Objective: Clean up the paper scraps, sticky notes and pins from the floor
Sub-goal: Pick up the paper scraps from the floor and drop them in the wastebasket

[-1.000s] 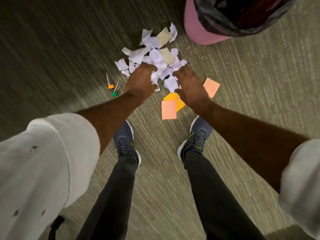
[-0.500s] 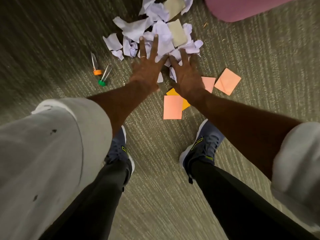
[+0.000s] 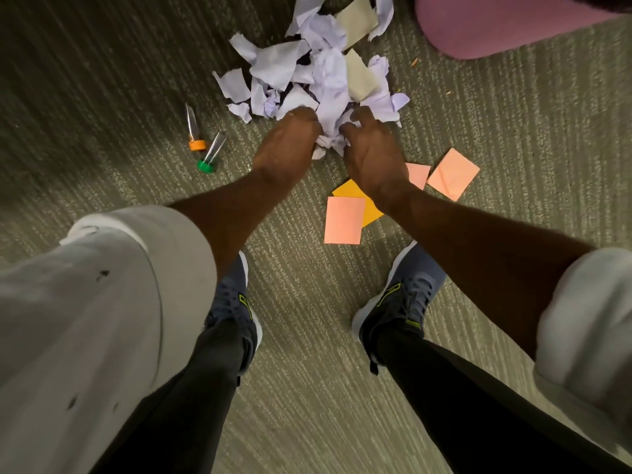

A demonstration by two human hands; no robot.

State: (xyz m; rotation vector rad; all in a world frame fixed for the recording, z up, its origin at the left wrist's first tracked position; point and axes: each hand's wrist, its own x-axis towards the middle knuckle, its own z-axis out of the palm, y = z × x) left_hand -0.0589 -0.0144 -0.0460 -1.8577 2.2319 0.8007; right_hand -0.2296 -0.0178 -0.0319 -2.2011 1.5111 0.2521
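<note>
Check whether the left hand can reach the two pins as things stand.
Probably yes: the orange pin and green pin lie on bare carpet beside the left hand, nothing between. But it grips paper scraps, so it must let go first.

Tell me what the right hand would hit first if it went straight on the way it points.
The right hand would meet the paper scraps first; its curled fingers seem to grip the pile's near edge.

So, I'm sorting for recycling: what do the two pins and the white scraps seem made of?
Orange pin and green pin: glinting, pale shafts, likely bare metal; coloured heads look like matt plastic, though blur leaves that open. White scraps: thin matt paper, judging by ragged torn edges and crumpled creases.
</note>
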